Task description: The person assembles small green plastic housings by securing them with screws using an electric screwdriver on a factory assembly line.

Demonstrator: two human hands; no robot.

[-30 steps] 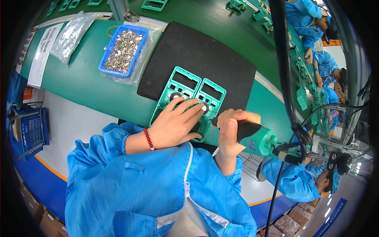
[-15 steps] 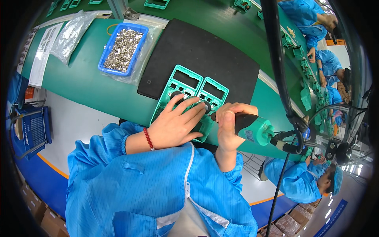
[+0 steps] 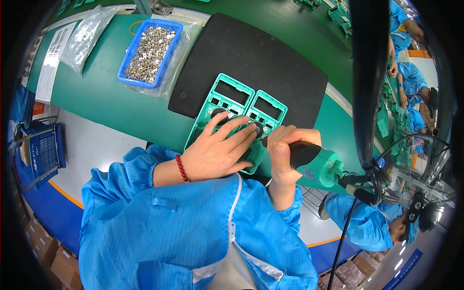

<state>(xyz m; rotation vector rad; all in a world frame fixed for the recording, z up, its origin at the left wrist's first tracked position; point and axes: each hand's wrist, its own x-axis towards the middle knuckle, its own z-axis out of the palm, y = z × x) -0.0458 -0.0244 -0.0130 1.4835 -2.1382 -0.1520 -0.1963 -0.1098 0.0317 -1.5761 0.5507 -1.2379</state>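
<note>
Two green plastic housings [image 3: 234, 92] lie side by side on the near edge of a black mat [image 3: 251, 53]. Each has a rectangular window at its far end and a round black part [image 3: 258, 128] lower down. My left hand [image 3: 217, 150] rests across both housings, fingers outstretched, its fingertips beside the round black parts. In my right hand [image 3: 285, 152] is a green and black power screwdriver [image 3: 319, 163], held nearly level with its tip toward the right housing. The fingers wrap round its black front, and where the tip meets the housing is hard to make out.
A blue tray [image 3: 122, 72] full of small metal screws [image 3: 152, 53] sits at the left on a clear plastic bag. Beyond it lie another plastic bag [image 3: 87, 38] and a paper sheet [image 3: 50, 70]. A thick black cable [image 3: 363, 96] hangs at the right. Co-workers [image 3: 411, 77] sit farther right.
The whole view has shifted slightly, and the hanging cable now looks wider and farther right. Both hands keep nearly the same places on the housings and the screwdriver.
</note>
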